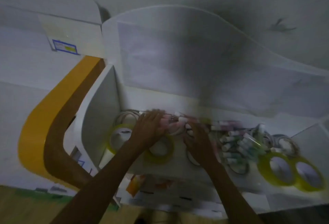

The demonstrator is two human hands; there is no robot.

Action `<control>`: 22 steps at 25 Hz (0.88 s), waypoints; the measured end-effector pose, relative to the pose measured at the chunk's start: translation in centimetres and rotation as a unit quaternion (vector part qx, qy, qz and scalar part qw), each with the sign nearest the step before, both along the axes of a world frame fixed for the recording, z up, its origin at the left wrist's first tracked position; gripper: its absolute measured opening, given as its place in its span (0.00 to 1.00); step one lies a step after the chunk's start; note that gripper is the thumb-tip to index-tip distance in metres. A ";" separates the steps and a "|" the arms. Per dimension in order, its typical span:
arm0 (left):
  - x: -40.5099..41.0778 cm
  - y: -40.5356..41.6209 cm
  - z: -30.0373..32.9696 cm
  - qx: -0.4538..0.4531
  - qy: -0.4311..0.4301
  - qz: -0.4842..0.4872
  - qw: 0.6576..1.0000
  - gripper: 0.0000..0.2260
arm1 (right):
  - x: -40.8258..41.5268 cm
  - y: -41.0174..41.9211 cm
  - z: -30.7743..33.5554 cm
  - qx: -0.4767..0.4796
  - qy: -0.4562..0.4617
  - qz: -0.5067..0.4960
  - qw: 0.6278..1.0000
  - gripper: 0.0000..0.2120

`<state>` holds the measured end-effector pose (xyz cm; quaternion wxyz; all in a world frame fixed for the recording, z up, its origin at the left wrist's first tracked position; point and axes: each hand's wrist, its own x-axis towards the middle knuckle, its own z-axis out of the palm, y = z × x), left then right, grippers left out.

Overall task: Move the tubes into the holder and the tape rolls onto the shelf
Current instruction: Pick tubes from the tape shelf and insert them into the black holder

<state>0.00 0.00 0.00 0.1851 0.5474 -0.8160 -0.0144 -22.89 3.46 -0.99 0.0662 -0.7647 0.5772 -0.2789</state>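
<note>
We find no writing we can read; the blue-bordered label (65,47) on the white box (58,27) at upper left carries a yellow patch and lines too blurred to make out, and the whole view is smeared and dim.

Our left hand (150,125) lies palm down with its fingers stretched forward over a cluster of pink and white tubes (175,125) near the back of the white surface (178,166); we cannot tell whether it grips any of them. Our right hand (197,134) sits just beside it, fingers bent down among the same tubes; whether they pinch one is lost in the blur.

A larger heap of tubes (240,143) lies to the right of the right hand; yellow tape rolls lie flat around the hands, one (120,137) left of the left wrist, one (161,148) partly under the left forearm, and two (290,170) side by side near the right front edge; pale rolls (127,117) sit at the back left corner.

A white side panel (101,117) walls the left edge; a tall translucent curved screen (195,54) closes the back; the front edge runs under both forearms, with a yellow curved band (44,117) beyond the panel at left.
</note>
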 end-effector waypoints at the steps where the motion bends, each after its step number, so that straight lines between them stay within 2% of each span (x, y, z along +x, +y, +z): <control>1: 0.0 -0.4 0.0 0.012 -0.002 -0.009 1.000 0.27 | -0.2 -0.3 -0.2 0.011 -0.028 -0.005 1.000 0.21; 2: 0.0 -0.8 -0.2 0.013 0.000 -0.008 1.000 0.25 | -0.2 -0.5 0.0 0.030 -0.058 -0.010 0.998 0.22; 4: 0.1 -1.2 -0.7 0.031 0.012 -0.010 0.999 0.21 | -0.1 -0.5 -0.2 0.053 -0.053 -0.027 0.997 0.22; 8: 0.2 -2.3 -0.9 0.031 0.067 -0.047 0.996 0.15 | -0.4 -0.6 -1.0 0.012 0.045 -0.001 0.999 0.22; 10: 0.2 -2.7 -1.2 0.027 0.071 -0.055 0.996 0.14 | -0.1 -0.6 -0.5 0.017 -0.002 -0.010 1.000 0.20; 13: 0.2 -2.5 -1.1 0.023 0.089 -0.048 0.995 0.17 | 0.6 -1.2 0.3 0.017 -0.074 -0.003 0.997 0.21; 15: -0.2 -1.0 0.5 0.031 0.170 0.002 0.985 0.20 | 0.9 -1.4 0.2 -0.010 -0.071 -0.005 0.997 0.20; 17: -0.4 0.5 2.5 0.041 0.259 0.075 0.962 0.29 | 1.1 -1.9 0.0 -0.029 -0.068 -0.003 0.997 0.20; 20: 0.4 2.4 4.0 -0.011 0.251 0.085 0.964 0.17 | 1.7 -2.2 0.1 0.004 -0.076 -0.006 0.997 0.16; 22: 1.0 3.2 4.7 -0.008 0.293 0.083 0.952 0.14 | 2.2 -2.5 -0.5 -0.008 -0.077 -0.004 0.997 0.16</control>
